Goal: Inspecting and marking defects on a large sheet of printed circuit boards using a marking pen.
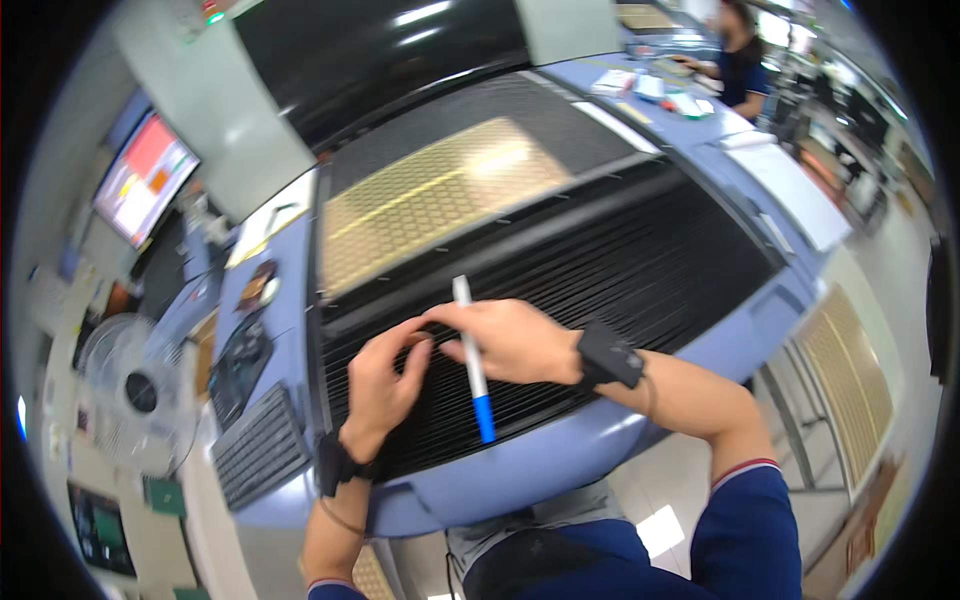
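My right hand (pixel 505 340) is closed round a white marker pen (pixel 475 375) with a blue end pointing down towards me. My left hand (pixel 385 380) is beside it, fingers curved and thumb apart, with nothing visible between them. The fingertips of both hands meet or nearly meet. Both hands are over the black slatted front (pixel 620 270) of a blue-grey machine. Beyond them a gold-patterned panel (pixel 440 200) lies on the machine's dark bed.
A keyboard (pixel 262 445) and a black mouse (pixel 240 365) rest on the machine's left side. Further left are a fan (pixel 140 395) and a lit monitor (pixel 148 180). Papers (pixel 785 185) lie on the right ledge. Another person (pixel 740 65) works at the far right.
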Demonstrator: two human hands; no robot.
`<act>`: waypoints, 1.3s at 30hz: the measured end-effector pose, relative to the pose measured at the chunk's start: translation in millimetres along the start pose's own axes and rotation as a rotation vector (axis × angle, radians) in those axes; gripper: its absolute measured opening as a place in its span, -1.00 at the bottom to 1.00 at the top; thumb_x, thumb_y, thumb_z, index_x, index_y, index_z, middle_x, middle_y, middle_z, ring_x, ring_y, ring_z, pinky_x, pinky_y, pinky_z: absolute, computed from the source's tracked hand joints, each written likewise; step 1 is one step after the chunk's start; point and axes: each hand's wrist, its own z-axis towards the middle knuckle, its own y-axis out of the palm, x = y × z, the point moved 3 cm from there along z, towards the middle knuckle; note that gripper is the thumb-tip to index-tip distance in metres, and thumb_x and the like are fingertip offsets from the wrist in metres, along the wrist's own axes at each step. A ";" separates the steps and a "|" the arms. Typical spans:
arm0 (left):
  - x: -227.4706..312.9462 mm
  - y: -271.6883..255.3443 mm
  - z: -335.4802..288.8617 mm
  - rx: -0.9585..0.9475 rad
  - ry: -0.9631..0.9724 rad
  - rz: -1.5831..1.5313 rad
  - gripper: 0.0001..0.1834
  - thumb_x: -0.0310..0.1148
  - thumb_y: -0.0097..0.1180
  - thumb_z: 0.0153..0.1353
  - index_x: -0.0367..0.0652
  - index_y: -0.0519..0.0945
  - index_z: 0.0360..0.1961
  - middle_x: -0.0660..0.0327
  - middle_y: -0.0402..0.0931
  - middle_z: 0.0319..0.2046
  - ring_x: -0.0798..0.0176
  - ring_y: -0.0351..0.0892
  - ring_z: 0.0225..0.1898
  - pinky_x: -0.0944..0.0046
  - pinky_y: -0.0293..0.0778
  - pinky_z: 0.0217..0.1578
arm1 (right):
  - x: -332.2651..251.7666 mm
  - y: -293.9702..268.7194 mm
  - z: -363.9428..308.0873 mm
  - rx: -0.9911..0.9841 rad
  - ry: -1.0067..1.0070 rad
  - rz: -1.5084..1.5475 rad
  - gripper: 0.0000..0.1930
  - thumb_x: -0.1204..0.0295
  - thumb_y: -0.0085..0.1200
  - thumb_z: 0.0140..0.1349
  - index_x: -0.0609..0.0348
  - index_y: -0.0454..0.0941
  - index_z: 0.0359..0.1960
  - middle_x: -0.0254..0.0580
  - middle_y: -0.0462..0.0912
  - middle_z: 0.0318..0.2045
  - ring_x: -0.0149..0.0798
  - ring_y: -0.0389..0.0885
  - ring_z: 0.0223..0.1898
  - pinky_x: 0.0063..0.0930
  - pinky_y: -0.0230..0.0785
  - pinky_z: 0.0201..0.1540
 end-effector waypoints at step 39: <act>-8.2 -3.3 -40.2 0.175 0.218 -0.078 -0.72 -0.57 0.33 0.03 -0.16 0.66 -0.18 0.21 0.72 -0.28 0.13 0.67 -0.47 0.22 0.54 -0.42 | -32.9 17.4 -1.7 -0.052 -0.061 0.321 -0.44 0.77 0.15 0.05 0.42 0.47 0.19 0.30 0.51 0.23 0.02 0.70 0.08 -0.32 0.67 0.01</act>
